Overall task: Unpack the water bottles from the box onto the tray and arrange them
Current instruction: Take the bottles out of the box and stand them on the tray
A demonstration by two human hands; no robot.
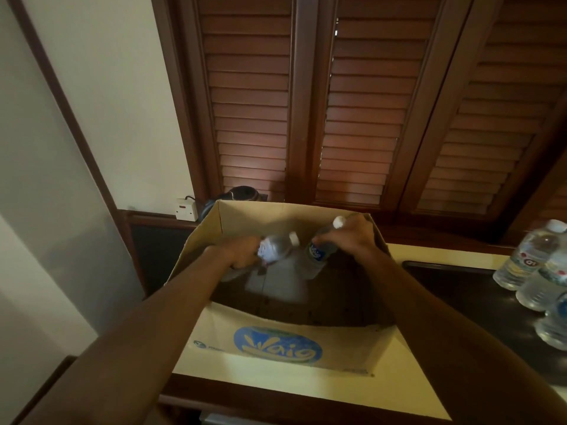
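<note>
Dark louvred wooden shutters (368,102) fill the wall behind a pale desk (395,391), with a white wall socket (186,208) low at the left. The head view looks down into an open cardboard box (276,348) printed with a blue round logo, standing on the desk. Both arms reach inside.

The left hand (242,251) has its fingers curled round a water bottle (277,245) that lies tilted, its white cap pointing right. The right hand (352,237) grips a second bottle (319,251) near the neck, cap (339,222) up and just above the box's far rim. The two bottles are near each other but seem apart.

To the right, a dark tray (460,280) rests on the desk, with several bottles (527,259) already standing along its right side.

The step in hand looks like lifting this pair out. It would go best by raising both straight up until they clear the box wall, then carrying them right and setting them upright just beside the standing group without knocking it. The left bottle needs turning upright first.
</note>
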